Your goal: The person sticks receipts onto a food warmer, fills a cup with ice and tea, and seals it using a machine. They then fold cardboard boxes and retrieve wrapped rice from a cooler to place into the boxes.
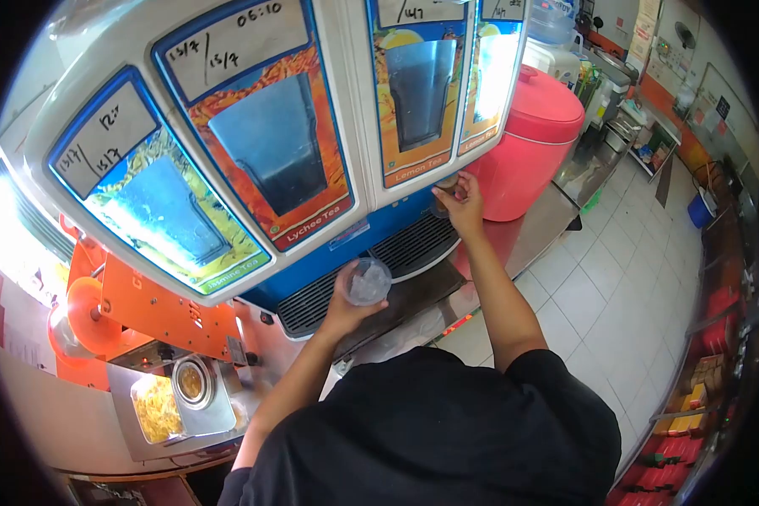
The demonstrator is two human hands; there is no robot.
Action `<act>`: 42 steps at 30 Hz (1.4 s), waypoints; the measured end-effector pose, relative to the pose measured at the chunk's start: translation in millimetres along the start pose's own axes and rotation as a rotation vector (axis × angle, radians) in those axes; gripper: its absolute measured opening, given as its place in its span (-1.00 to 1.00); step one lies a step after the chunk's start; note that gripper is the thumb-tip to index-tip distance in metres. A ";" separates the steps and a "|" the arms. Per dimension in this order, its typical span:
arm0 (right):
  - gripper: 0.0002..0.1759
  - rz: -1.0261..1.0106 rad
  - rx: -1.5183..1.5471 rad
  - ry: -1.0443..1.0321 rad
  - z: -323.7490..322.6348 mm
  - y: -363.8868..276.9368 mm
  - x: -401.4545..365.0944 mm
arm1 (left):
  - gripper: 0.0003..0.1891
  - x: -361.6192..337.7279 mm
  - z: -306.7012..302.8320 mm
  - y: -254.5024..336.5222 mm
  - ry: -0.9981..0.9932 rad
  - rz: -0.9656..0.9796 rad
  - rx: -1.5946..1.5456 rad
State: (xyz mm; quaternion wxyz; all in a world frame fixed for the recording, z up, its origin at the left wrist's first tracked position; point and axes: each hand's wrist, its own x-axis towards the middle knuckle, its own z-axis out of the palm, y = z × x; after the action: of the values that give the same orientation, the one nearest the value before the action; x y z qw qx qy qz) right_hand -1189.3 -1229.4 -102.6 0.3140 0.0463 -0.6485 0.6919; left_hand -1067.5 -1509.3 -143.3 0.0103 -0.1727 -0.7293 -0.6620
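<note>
While my black shirt fills the bottom of the view, my left hand sits ahead of it, curled round a clear cup with ice in it. I hold it by its side with the mouth upward, probably so the ice won't tip out. The cup shows before the slatted drip tray; whether it touches, I can't tell from above.

A little farther off, my right hand is under the Lemon Tea panel, fingers drawn close together at something brownish. I can't make out whether that's a vessel or a fitting, nor whether I'm gripping or only touching it. The overhang of the drinks dispenser hides any taps; its top is cut off, and glare washes out parts of the outer panels. Handwritten labels above the pictures presumably mark dates and times for each drink.

To my left, an orange machine stands near a tray of something yellow, too unclear to name. Past my right hand, a red lidded container stands on the counter close against the dispenser, perhaps for easy reach. Beyond lie pale floor tiles and, blurred at the curved dark edge, crowded shelves.
</note>
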 end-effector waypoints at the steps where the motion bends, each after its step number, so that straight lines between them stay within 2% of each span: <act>1: -0.41 -0.017 -0.004 -0.021 -2.7 -1.8 -5.4 | 0.10 3.0 2.2 -10.7 0.007 -0.008 -0.005; 3: -0.40 -0.025 -0.013 -0.054 -4.7 -9.7 -21.1 | 0.09 6.5 7.6 -17.1 -0.040 -0.055 0.080; 6: -0.39 0.094 -0.051 -0.118 -5.0 -23.7 -50.5 | 0.05 7.4 15.9 -26.1 -0.046 -0.071 0.049; 9: -0.43 0.130 -0.007 -0.284 -0.5 -35.2 -81.2 | 0.04 6.8 19.8 -19.8 -0.049 -0.107 0.068; 11: -0.49 0.031 -0.253 -0.467 3.8 -42.9 -96.8 | 0.04 4.0 21.0 -16.1 -0.036 -0.127 0.095; 13: -0.50 0.047 -0.312 -0.530 8.7 -54.1 -104.8 | 0.02 4.1 20.8 -16.2 -0.062 -0.108 0.063; 15: -0.45 -0.395 -0.706 -0.631 13.3 -71.5 -106.1 | 0.02 3.4 19.0 -13.6 -0.062 -0.123 0.047; 21: -0.52 -0.543 -0.838 -0.772 23.4 -100.2 -100.0 | 0.00 -4.3 13.3 0.0 -0.061 -0.135 -0.016; 23: -0.54 -0.582 -0.854 -0.814 25.1 -102.6 -98.9 | 0.00 -6.1 11.7 2.3 -0.055 -0.135 0.002; 25: -0.58 -0.704 -0.864 -0.864 26.6 -103.2 -98.0 | 0.00 -7.6 10.5 0.5 -0.047 -0.157 0.017; 29: -0.59 -0.769 -0.863 -0.901 30.3 -102.2 -98.9 | 0.00 -10.2 8.7 1.9 -0.036 -0.132 -0.063; 32: -0.60 -0.720 -0.801 -0.888 31.6 -102.2 -99.3 | -0.03 -13.6 6.8 -0.8 -0.024 -0.188 -0.090; 34: -0.52 -0.377 -0.597 -0.855 27.4 -93.9 -98.2 | -0.05 -13.5 6.5 -1.8 -0.021 -0.134 -0.282; 35: -0.52 -0.381 -0.599 -0.853 23.7 -83.0 -99.2 | -0.05 -12.5 5.1 1.4 -0.022 -0.130 -0.282; 37: -0.41 0.119 -0.072 -0.760 14.9 -53.3 -99.7 | -0.04 -10.4 0.4 14.2 -0.052 -0.174 -0.289; 38: -0.41 0.114 -0.075 -0.751 12.0 -47.4 -95.7 | -0.04 -9.8 -1.1 18.2 -0.061 -0.169 -0.288; 40: -0.34 0.326 0.209 -0.484 1.9 -36.3 -83.3 | -0.02 -9.2 -1.6 24.8 -0.029 -0.189 -0.313; 41: -0.34 0.318 0.204 -0.471 -4.8 -27.2 -70.9 | -0.02 -8.5 -2.2 24.7 -0.045 -0.183 -0.314; 42: -0.34 0.246 0.149 -0.274 -11.4 -17.2 -53.4 | -0.01 -8.9 -3.5 24.1 -0.025 -0.175 -0.308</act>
State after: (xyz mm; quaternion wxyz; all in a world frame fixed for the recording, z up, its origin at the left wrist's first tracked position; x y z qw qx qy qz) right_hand -1134.3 -1239.5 -114.6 0.1313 0.0836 -0.6331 0.7582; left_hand -1053.5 -1513.3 -121.8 -0.0830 -0.1165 -0.6315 -0.7621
